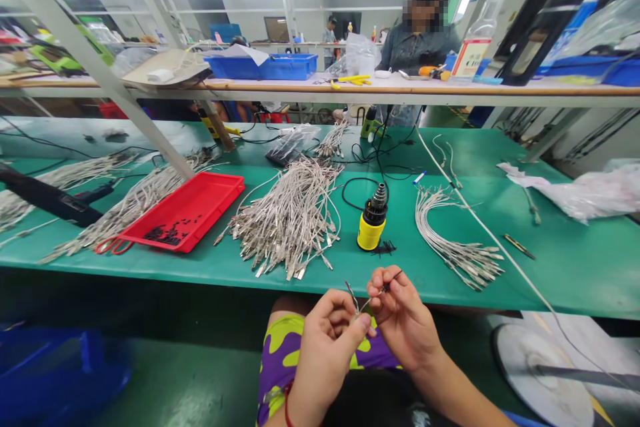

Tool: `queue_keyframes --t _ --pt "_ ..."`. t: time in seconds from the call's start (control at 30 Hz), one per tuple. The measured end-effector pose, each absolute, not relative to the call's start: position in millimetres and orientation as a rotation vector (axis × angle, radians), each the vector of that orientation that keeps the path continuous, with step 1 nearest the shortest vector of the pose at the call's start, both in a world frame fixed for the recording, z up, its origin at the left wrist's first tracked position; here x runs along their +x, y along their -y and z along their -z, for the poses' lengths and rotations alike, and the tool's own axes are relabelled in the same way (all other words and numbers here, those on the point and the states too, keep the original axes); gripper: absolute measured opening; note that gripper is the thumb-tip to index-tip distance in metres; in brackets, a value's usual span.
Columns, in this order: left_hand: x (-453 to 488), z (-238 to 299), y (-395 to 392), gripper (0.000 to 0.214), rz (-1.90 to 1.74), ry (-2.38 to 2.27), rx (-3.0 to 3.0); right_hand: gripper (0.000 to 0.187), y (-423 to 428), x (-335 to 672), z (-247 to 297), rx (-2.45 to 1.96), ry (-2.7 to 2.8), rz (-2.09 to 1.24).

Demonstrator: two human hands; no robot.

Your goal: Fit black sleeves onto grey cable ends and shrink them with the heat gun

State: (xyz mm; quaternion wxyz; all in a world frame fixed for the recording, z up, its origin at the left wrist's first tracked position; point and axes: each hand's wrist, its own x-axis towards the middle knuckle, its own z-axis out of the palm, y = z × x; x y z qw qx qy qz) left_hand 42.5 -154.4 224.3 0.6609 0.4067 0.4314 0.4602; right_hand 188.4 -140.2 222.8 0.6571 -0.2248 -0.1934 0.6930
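Left hand (327,353): half-closed, fingertips pinching a thin grey cable (361,305)
Right hand (404,320): half-closed, pinching the cable's other end
Cable: slants crosswise between the hands, above purple-and-lime patterned shorts (283,363)

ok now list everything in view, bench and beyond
bench: 1, green, across the view
wire bundles: about 5, grey-white, along the bench
tray: 1, red, left on the bench
small parts: many, black, in the tray
corded tool: 1, yellow and black, upright, beyond the hands
plastic bag: 1, whitish, right on the bench
crate: 1, blue, on the far shelf
co-worker: 1, denim jacket, across the bench
short wire: 1, pale, between the hands
left hand: 1, pinching the wire
right hand: 1, pinching the wire
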Motion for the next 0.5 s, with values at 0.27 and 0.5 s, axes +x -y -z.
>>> queue_keyframes --t 0.27,0.5 --pt "44 -218 152 0.033 -1.044 -0.965 0.856 0.006 141 182 -211 -0.571 0.534 -1.59" --pt "42 -215 152 0.034 -1.042 -0.948 0.838 0.012 141 173 -207 -0.693 0.679 -1.57"
